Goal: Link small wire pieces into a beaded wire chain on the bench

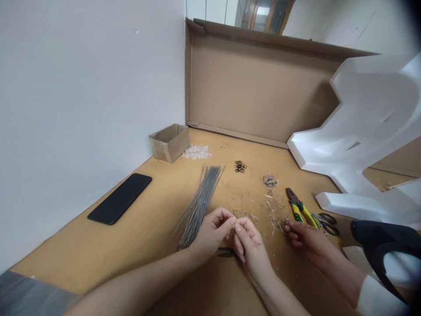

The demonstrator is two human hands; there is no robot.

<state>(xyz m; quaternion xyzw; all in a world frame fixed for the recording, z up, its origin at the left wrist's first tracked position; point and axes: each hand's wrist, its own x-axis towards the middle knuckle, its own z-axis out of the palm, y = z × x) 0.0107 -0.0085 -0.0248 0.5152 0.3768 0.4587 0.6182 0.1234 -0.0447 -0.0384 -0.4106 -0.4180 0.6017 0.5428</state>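
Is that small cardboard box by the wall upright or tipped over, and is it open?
Upright and open. The small cardboard box sits flat on the table with no lid, its open top facing up. Its inside is not visible from here, so contents cannot be told.

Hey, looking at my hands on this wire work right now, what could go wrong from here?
1. The left hand and right hand pinch a thin wire piece at the fingertips; its ends might prick the fingers.
2. A co-worker's hand works loose wire close beside yours, so the pieces may tangle.
3. The wire bundle lies right beside your left hand; a nudge might scatter it toward the phone.
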